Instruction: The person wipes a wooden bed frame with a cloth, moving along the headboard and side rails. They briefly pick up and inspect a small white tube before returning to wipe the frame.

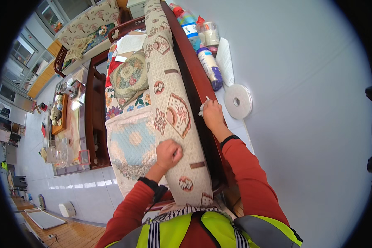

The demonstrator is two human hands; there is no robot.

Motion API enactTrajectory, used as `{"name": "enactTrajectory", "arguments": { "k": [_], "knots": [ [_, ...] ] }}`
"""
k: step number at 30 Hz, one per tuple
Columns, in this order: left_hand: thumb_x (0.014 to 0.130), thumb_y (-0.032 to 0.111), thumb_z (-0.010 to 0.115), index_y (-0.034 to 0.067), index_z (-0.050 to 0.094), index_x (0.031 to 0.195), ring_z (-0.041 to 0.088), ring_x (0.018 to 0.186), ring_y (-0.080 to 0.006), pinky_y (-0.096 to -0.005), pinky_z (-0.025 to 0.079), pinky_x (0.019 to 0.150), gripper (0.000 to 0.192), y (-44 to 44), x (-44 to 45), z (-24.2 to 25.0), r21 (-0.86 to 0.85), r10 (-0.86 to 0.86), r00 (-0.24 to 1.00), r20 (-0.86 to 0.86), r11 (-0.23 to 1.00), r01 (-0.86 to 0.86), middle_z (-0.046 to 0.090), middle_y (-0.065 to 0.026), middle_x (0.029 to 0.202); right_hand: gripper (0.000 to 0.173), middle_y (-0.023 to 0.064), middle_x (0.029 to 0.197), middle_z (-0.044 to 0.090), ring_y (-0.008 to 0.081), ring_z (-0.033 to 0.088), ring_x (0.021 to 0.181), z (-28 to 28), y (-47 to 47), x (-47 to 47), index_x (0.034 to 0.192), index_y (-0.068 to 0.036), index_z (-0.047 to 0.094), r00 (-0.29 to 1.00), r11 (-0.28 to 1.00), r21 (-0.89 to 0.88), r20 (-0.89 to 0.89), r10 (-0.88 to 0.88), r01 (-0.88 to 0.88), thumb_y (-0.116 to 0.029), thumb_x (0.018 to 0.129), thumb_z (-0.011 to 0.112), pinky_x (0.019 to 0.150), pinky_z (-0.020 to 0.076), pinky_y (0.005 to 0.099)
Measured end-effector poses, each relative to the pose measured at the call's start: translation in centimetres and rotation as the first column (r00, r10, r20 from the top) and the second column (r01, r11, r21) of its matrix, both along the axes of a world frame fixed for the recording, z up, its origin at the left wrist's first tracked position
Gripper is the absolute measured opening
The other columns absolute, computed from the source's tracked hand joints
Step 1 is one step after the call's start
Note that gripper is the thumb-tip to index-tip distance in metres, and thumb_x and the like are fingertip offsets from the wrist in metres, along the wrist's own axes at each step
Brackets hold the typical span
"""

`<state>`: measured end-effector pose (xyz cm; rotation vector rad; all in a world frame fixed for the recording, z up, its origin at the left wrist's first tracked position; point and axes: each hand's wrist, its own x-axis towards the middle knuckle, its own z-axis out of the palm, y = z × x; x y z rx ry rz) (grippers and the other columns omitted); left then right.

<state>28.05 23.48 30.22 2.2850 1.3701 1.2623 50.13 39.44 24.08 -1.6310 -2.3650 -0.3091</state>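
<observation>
My left hand (169,153), loosely curled, rests on the patterned fabric back cushion (176,111) of a wooden sofa; nothing shows in it. My right hand (213,114) is closed around a crumpled white cloth or tissue (203,106) on the red-brown wooden top rail (190,68) of the sofa back. A dark gap runs between the cushion and the rail. Just right of my right hand lies a white roll of tape or strip (247,101), with its round hole facing up.
Bottles with purple caps (209,66) and other packages line the far side of the rail. On the seat lie a quilted pad (131,139), a floral cushion (130,74) and papers (131,43). A glass-topped coffee table (74,124) stands at left, a second sofa (88,18) at upper left.
</observation>
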Motion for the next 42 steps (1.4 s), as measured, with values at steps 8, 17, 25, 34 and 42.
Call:
{"name": "enactTrajectory", "arguments": {
  "k": [8,17,25,34,42],
  "knots": [
    [0.070,0.009,0.072,0.015,0.062,0.074,0.058,0.058,-0.0238,-0.0364,0.044,0.052,0.013,-0.3,-2.4,-0.1,0.015,-0.068,0.997,0.035,0.998,0.068,0.057,-0.0020,0.068,0.017,0.0104,0.096,0.064,0.0296,0.059,0.096,-2.5,16.8,-7.5,0.092,0.000,0.071,0.985,0.986,0.042,-0.070,-0.158,0.161,-0.012,0.088,0.060,0.080,0.0473,0.0396],
    [0.067,0.013,0.075,0.020,0.065,0.077,0.054,0.051,-0.0150,-0.0280,0.041,0.045,0.016,-0.5,-3.8,0.1,-0.010,-0.123,0.991,0.050,0.992,0.123,0.054,0.0037,0.066,0.020,0.0069,0.103,0.068,0.0264,0.060,0.102,-0.1,29.9,-13.1,0.093,-0.008,0.077,0.991,0.984,0.153,0.084,-0.108,0.094,-0.015,0.089,0.059,0.086,0.0455,0.0411],
    [0.073,0.026,0.077,0.024,0.070,0.084,0.056,0.055,-0.0081,-0.0230,0.040,0.047,0.014,-0.6,-4.9,-1.0,-0.009,-0.165,0.982,0.089,0.986,0.166,0.056,0.0093,0.072,0.023,0.0079,0.109,0.068,0.0294,0.061,0.108,0.4,38.2,-15.6,0.101,-0.009,0.078,0.987,0.990,0.103,0.122,-0.107,0.095,-0.017,0.092,0.058,0.092,0.0473,0.0446],
    [0.083,0.026,0.074,0.020,0.071,0.087,0.068,0.073,-0.0131,-0.0249,0.053,0.065,0.008,-0.7,-6.9,-1.4,-0.071,-0.263,0.958,0.112,0.960,0.271,0.071,0.0040,0.088,0.024,0.0080,0.113,0.069,0.0305,0.064,0.110,0.2,43.5,-16.9,0.104,-0.009,0.077,0.990,0.989,0.130,0.114,-0.086,0.071,-0.017,0.093,0.057,0.090,0.0499,0.0454],
    [0.080,0.022,0.074,0.019,0.071,0.088,0.067,0.071,-0.0121,-0.0241,0.052,0.063,0.009,-0.5,-6.8,-2.1,-0.022,-0.256,0.960,0.115,0.965,0.260,0.070,0.0048,0.087,0.021,0.0094,0.110,0.066,0.0330,0.062,0.104,0.7,41.4,-14.9,0.108,-0.010,0.070,0.990,0.998,0.038,0.133,0.054,-0.059,-0.017,0.091,0.058,0.088,0.0517,0.0473]
  ]
}}
